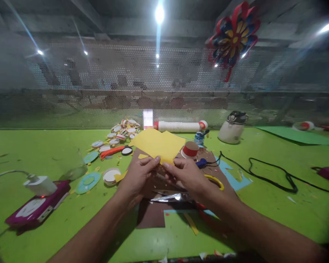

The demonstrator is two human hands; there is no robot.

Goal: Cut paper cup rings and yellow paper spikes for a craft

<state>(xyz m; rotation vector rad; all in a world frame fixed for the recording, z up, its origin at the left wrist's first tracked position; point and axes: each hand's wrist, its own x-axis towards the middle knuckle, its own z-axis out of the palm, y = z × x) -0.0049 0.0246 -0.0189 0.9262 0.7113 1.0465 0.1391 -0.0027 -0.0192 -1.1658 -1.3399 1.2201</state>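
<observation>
A sheet of yellow paper (pixel 160 144) is held up in front of me, its near edge bent between my fingers. My left hand (pixel 144 170) pinches it on the left, thumb on top. Close beside, my right hand (pixel 185 171) pinches the same edge from the right. Below the hands lie scissors (pixel 172 197) with bright blades on brown paper (pixel 150 215). A yellow handle loop (pixel 216 181) shows past my right wrist. Behind the right hand stands a red and white paper cup (pixel 190 150). A blue-handled tool (pixel 201 163) with a black cord is partly hidden by that hand.
Paper discs (pixel 120 135) are heaped at back left, near an orange-red cutter (pixel 113 151). A purple power strip (pixel 41 204) with a white plug sits left. Toward the back are a white roll (pixel 179 126), a blue bottle (pixel 199 138) and a white jug (pixel 231 129). Black cord (pixel 263 175) crosses the right.
</observation>
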